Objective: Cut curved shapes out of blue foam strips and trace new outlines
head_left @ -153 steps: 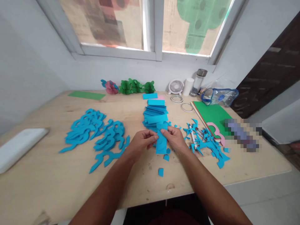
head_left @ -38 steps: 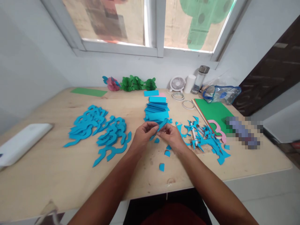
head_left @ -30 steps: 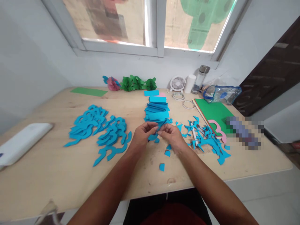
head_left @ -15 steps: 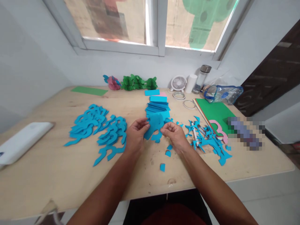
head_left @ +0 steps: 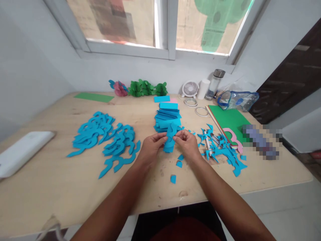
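Observation:
Between my two hands is a blue paper piece (head_left: 170,142) with a wavy outline, held upright in front of me. My left hand (head_left: 152,145) pinches its left edge between thumb and fingers. On the opposite edge, my right hand (head_left: 187,142) is closed in a similar pinch. Just beyond them lies a stack of blue paper strips (head_left: 168,115), partly hidden by the held piece. Wavy blue paper cut-outs (head_left: 92,130) are heaped to the left, with a second heap of cut-outs (head_left: 122,142) closer to my left hand.
Blue paper scraps (head_left: 225,150) lie on the right around a white pen (head_left: 207,140). Small offcuts (head_left: 173,179) sit near the front. Green paper sheets (head_left: 230,118), a fan (head_left: 190,89), a bottle (head_left: 215,84) and paper flowers (head_left: 146,88) stand further back. A white device (head_left: 25,152) rests at left.
The blue paper has turned from a slant to nearly upright and looks narrower. My left hand has moved right, closer to my right hand, and its fingers have closed in.

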The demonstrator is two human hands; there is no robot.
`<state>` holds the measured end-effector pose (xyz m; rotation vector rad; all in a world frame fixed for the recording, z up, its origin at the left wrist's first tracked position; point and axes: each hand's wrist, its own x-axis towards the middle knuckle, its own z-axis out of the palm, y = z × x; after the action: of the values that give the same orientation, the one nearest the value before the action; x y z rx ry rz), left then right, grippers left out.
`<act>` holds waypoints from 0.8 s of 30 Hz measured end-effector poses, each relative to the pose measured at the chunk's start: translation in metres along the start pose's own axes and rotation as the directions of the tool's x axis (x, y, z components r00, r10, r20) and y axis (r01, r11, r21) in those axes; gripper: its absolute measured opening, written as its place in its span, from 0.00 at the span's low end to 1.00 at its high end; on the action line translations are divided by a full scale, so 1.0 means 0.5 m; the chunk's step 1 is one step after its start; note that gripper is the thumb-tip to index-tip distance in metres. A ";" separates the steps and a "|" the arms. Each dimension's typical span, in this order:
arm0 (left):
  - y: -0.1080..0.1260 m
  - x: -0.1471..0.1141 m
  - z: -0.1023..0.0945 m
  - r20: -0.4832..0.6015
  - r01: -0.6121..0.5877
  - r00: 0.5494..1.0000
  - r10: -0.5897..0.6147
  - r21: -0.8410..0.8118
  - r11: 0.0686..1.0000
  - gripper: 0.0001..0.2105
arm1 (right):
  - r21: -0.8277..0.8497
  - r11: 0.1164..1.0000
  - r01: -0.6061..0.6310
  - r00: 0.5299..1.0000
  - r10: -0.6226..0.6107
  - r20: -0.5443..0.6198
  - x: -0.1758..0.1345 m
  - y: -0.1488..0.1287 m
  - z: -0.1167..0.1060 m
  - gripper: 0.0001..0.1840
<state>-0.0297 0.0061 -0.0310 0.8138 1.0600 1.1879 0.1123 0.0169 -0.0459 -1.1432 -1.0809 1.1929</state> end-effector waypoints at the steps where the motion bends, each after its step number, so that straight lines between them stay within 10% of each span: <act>1: 0.001 0.000 -0.002 -0.003 -0.020 1.000 0.021 0.056 0.998 0.15 | -0.015 1.000 0.009 1.000 -0.009 0.005 0.000 0.001 -0.001 0.09; 24: 0.001 0.009 -0.006 -0.032 -0.076 0.996 0.082 0.155 0.985 0.12 | -0.170 0.985 0.024 0.999 -0.015 0.050 -0.001 0.002 -0.004 0.08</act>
<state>-0.0325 0.0105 -0.0322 0.9641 1.1704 1.2032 0.1142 0.0162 -0.0474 -1.2372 -1.2481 1.1344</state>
